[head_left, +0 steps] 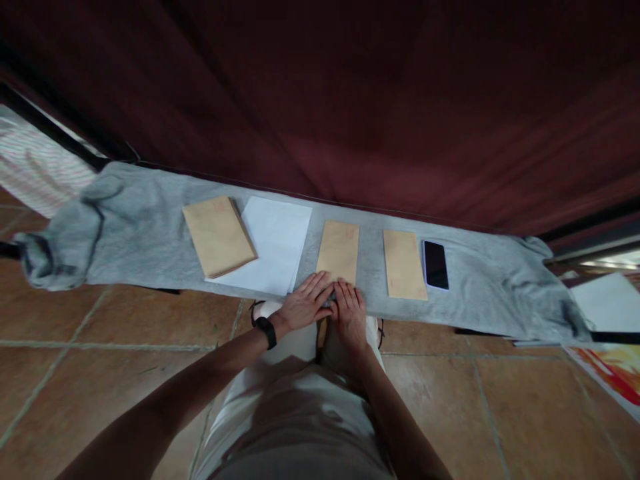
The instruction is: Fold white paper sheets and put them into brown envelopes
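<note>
A brown envelope (339, 250) lies upright in the middle of a grey cloth (150, 227) spread over a narrow ledge. My left hand (306, 305), with a black band on its wrist, lies flat with fingers stretched onto the envelope's near end. My right hand (350, 313) rests flat beside it, fingers on the same near edge. Both hands hold nothing. A second brown envelope (404, 265) lies to the right. A stack of brown envelopes (219, 235) sits to the left, partly on white paper sheets (274, 243).
A black phone (435, 265) lies right of the second envelope. A dark red curtain (350, 100) hangs behind the ledge. The floor (100, 347) is brown tile. White sheets (607, 303) and a colourful print (613, 373) lie at the far right.
</note>
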